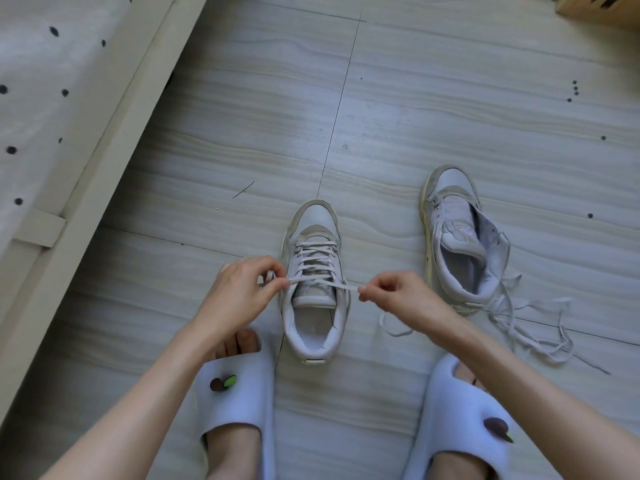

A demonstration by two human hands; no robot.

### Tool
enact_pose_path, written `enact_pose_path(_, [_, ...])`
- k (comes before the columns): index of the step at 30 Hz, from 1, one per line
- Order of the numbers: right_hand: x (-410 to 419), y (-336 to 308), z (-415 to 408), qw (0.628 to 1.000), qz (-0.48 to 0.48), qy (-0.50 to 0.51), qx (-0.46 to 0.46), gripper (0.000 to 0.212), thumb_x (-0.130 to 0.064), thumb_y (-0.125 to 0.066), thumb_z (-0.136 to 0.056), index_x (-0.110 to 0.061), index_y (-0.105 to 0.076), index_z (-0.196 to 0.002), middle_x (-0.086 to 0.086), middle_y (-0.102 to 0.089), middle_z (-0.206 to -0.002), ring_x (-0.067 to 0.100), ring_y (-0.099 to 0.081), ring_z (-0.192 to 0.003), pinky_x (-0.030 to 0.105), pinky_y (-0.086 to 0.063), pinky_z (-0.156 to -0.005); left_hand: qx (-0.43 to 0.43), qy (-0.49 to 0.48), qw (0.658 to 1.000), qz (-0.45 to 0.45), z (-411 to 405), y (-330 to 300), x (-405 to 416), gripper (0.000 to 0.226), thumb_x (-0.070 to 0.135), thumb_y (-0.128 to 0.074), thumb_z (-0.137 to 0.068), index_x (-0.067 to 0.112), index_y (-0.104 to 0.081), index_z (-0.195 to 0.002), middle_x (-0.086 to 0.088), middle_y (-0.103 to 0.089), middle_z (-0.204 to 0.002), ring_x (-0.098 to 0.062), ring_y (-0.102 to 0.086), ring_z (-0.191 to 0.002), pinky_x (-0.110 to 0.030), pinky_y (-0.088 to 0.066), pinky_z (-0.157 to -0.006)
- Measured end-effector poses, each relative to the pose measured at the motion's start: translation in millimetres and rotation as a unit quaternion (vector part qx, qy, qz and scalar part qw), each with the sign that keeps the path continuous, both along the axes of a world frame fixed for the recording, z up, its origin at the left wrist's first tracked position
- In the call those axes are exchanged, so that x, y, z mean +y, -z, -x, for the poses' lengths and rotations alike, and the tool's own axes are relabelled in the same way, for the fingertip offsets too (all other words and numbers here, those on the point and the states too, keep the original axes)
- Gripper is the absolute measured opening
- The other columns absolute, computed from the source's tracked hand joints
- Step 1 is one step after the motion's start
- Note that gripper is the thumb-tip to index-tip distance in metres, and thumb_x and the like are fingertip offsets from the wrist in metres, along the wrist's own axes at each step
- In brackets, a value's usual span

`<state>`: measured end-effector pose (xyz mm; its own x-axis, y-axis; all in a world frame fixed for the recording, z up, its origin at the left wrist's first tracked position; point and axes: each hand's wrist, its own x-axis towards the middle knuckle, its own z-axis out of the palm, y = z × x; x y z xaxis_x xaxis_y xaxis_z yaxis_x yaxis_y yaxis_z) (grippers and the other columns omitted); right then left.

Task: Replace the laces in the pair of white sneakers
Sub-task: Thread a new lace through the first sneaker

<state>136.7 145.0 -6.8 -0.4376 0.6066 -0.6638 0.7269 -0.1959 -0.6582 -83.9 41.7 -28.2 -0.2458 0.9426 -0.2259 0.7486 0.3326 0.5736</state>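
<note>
Head view shows our slippered feet (239, 386) nearest, then our left hand (239, 292) and right hand (398, 296), fingers pinching the lace ends (341, 287) apart, likely tightening the laced sneaker (313, 271) on the floor (415, 116); beyond, the unlaced sneaker (457, 244) beside a loose lace (530, 327).

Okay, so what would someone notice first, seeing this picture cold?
Two hands pulling a lace tight across the laced sneaker at centre: the left hand and right hand each pinch one end. To the right, the other sneaker lies unlaced beside a loose lace tangled on the floor.
</note>
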Motion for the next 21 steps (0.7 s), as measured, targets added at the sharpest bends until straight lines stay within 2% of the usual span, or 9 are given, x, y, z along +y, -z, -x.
enact_pose_path(3, [6.3, -7.6, -6.7, 0.999, 0.007, 0.037, 0.033, 0.022, -0.026, -0.06, -0.09, -0.017, -0.068, -0.072, -0.005, -0.039, -0.052, 0.005, -0.029, -0.041, 0.015, -0.024, -0.04, 0.032, -0.011, 0.998, 0.045, -0.4, -2.3, 1.0, 0.016, 0.035, -0.059, -0.089, 0.03, -0.053, -0.074, 0.017, -0.049, -0.062, -0.009, -0.041, -0.079, -0.029, -0.022, -0.078])
enact_pose_path(5, [6.5, -8.2, -11.3, 1.0, -0.008, 0.007, 0.019, 0.023, -0.027, -0.06, -0.09, -0.016, -0.067, -0.072, -0.005, -0.043, -0.052, 0.002, -0.031, -0.036, 0.013, -0.026, -0.039, 0.048, 0.0, 0.995, 0.082, -0.1, -3.2, 0.5, 0.02, 0.04, -0.054, -0.09, 0.03, -0.053, -0.073, 0.017, -0.048, -0.069, -0.008, -0.037, -0.087, -0.028, -0.017, -0.079])
enact_pose_path(9, [6.4, -4.3, -20.9, 0.992, 0.03, -0.105, -0.056, 0.025, -0.026, -0.058, -0.091, -0.016, -0.065, -0.069, -0.002, -0.064, -0.064, 0.005, -0.054, -0.056, 0.024, -0.045, -0.061, 0.029, 0.028, 0.991, 0.13, 6.0, -2.9, -2.2, 0.031, 0.052, -0.054, -0.085, 0.038, -0.048, -0.058, 0.015, -0.053, -0.089, -0.006, -0.037, -0.097, -0.031, -0.023, -0.086])
enact_pose_path(11, [9.5, 0.7, -24.6, 0.984, 0.006, -0.15, -0.094, 0.024, -0.026, -0.057, -0.091, -0.018, -0.066, -0.071, 0.002, -0.069, -0.072, 0.01, -0.058, -0.065, 0.028, -0.047, -0.067, -0.059, 0.008, 0.991, 0.116, 10.0, -5.4, -3.8, 0.035, 0.057, -0.057, -0.081, 0.034, -0.055, -0.055, 0.019, -0.057, -0.092, -0.004, -0.042, -0.1, -0.029, -0.026, -0.088])
enact_pose_path(12, [11.3, 2.6, -23.4, 0.983, -0.031, -0.15, -0.1, 0.02, -0.026, -0.057, -0.091, -0.019, -0.067, -0.075, 0.001, -0.069, -0.074, 0.012, -0.059, -0.068, 0.028, -0.047, -0.068, -0.117, -0.009, 0.988, 0.1, 11.2, -8.3, -3.6, 0.035, 0.058, -0.057, -0.079, 0.031, -0.059, -0.057, 0.02, -0.061, -0.088, -0.001, -0.047, -0.097, -0.027, -0.03, -0.088])
enact_pose_path(14, [13.4, 2.9, -13.8, 0.986, -0.109, -0.109, -0.066, 0.01, -0.025, -0.058, -0.09, -0.021, -0.067, -0.091, -0.006, -0.066, -0.079, 0.014, -0.06, -0.078, 0.027, -0.044, -0.073, -0.22, -0.048, 0.971, 0.078, 8.8, -19.8, -0.2, 0.031, 0.043, -0.058, -0.087, 0.024, -0.064, -0.063, 0.021, -0.065, -0.075, 0.006, -0.054, -0.078, -0.018, -0.037, -0.079])
enact_pose_path(17, [12.4, -2.5, 15.2, 0.978, -0.165, -0.125, 0.006, 0.028, -0.025, -0.06, -0.088, -0.021, -0.061, -0.116, -0.004, -0.06, -0.104, 0.013, -0.055, -0.097, 0.024, -0.04, -0.084, -0.284, -0.073, 0.954, 0.057, 0.0, -38.0, 8.5, 0.032, 0.02, -0.051, -0.094, 0.009, -0.061, -0.065, 0.012, -0.06, -0.055, 0.005, -0.05, -0.054, -0.006, -0.035, -0.056])
enact_pose_path(19, [6.5, -5.2, 36.0, 0.968, -0.171, -0.182, 0.03, 0.04, -0.027, -0.061, -0.088, -0.021, -0.054, -0.126, -0.001, -0.055, -0.12, 0.014, -0.046, -0.113, 0.023, -0.033, -0.094, -0.308, -0.08, 0.948, 0.031, -3.5, -47.1, 12.5, 0.031, 0.023, -0.05, -0.092, 0.011, -0.06, -0.065, 0.007, -0.056, -0.052, 0.001, -0.048, -0.052, -0.008, -0.036, -0.056])
enact_pose_path(21, [-1.8, -4.8, 52.6, 0.958, -0.169, -0.228, 0.047, 0.039, -0.025, -0.062, -0.087, -0.017, -0.056, -0.124, 0.002, -0.056, -0.122, 0.016, -0.045, -0.116, 0.024, -0.03, -0.096, -0.317, -0.086, 0.944, 0.017, -2.3, -52.7, 14.5, 0.032, 0.035, -0.049, -0.086, 0.014, -0.06, -0.065, 0.005, -0.05, -0.051, -0.008, -0.045, -0.055, -0.015, -0.034, -0.055])
